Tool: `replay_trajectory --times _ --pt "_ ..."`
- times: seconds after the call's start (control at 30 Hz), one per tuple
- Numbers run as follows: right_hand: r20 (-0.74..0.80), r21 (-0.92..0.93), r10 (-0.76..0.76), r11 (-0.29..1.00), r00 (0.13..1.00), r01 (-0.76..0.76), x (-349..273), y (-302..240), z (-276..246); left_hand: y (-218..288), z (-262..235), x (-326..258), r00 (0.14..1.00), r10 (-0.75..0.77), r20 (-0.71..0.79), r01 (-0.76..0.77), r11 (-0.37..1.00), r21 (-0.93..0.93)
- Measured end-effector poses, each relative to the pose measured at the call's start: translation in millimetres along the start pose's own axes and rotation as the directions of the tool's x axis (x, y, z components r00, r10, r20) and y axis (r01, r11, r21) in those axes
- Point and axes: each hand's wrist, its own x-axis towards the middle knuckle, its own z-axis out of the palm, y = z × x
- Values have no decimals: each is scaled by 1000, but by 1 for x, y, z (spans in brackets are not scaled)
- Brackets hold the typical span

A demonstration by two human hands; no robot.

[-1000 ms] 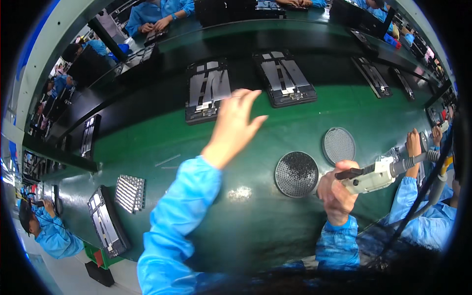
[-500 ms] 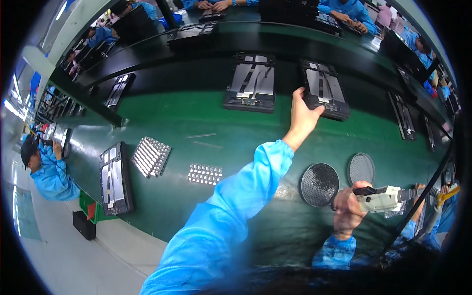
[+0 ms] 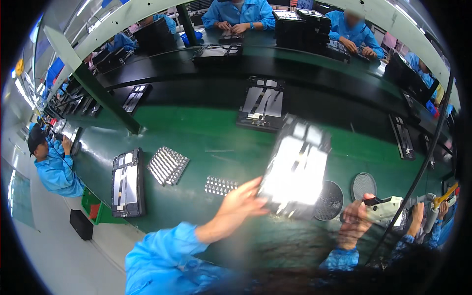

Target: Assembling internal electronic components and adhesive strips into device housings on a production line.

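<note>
My left hand (image 3: 235, 209) grips the near left edge of an open-backed tablet (image 3: 298, 164) and holds it tilted above the green bench. White battery panels, dark ribbon strips and a black frame show on it, blurred by motion. At the lower right, my right hand (image 3: 356, 219) is closed round the black-tipped end of a beige hand tool (image 3: 383, 209) with a grey hose; its exact kind is unclear. Partly behind the lifted tablet sits a round black dish (image 3: 328, 200) of small dark parts. Beside it lies a grey mesh dish (image 3: 364, 187).
Another open tablet (image 3: 262, 104) lies at the far side, and one more (image 3: 127, 183) at the left. Sheets of small pale parts (image 3: 167, 165) rest between. A black cable (image 3: 418, 172) hangs at right, near a co-worker's hand (image 3: 417, 216). A green post (image 3: 105, 98) rises at left.
My left hand has lifted the right-hand tablet off the far side of the bench and brought it nearer. My right hand still holds the beige tool. The view has shifted slightly.
</note>
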Motion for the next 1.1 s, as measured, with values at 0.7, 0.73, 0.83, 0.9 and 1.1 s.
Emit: replay_trajectory --times 0.7,0.73,0.83,0.9,1.1 --pt "70 37 -116 993 991 114 -2 14 7 51 -105 20 891 296 344 -359 -5 933" --pt "73 43 -131 991 989 129 -4 12 9 56 -105 23 884 307 353 -366 -13 930" --pt "148 -48 -118 991 982 126 -5 8 23 58 -111 38 925 295 240 -347 400 848" --pt "171 -18 -109 993 979 114 -5 9 22 53 -118 40 938 259 231 -329 453 828" --pt "92 -87 -64 994 994 72 -10 10 20 36 -119 38 766 465 444 -463 -82 883"
